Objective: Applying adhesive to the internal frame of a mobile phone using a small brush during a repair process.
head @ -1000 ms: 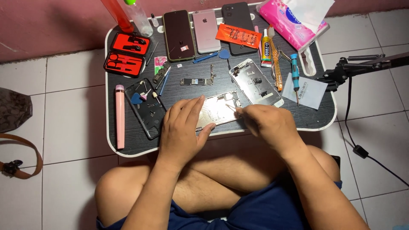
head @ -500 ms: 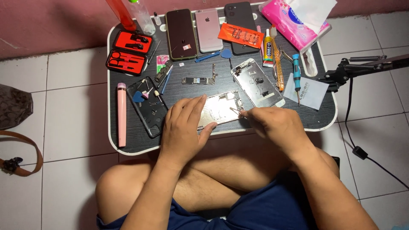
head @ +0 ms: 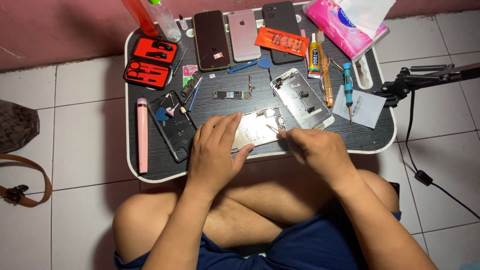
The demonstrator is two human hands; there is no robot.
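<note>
An opened silver phone body point(head: 259, 129) lies near the front edge of a small black lap table point(head: 370, 140). My left hand point(head: 214, 152) rests flat on its left end, fingers spread over the metal, thumb at the lower edge. My right hand point(head: 317, 150) is pinched on thin tweezers point(head: 274, 128) whose tip touches the phone's right end. A second opened phone frame point(head: 302, 98) lies just beyond, tilted. A loose narrow circuit board point(head: 235, 93) sits behind the left hand.
At the table's back stand three phones point(head: 244, 35), an orange parts packet point(head: 281, 41), a glue tube point(head: 314, 55), a blue screwdriver point(head: 348, 85) and a pink tissue pack point(head: 345, 25). A red tool kit point(head: 150, 62), pink pen point(head: 142, 135) and black case point(head: 172, 125) lie left. A stand arm point(head: 425, 80) reaches in from the right.
Both hands stay on the opened phone. My right hand has shifted slightly with the tweezers at the phone's right end; the view has tilted a little.
</note>
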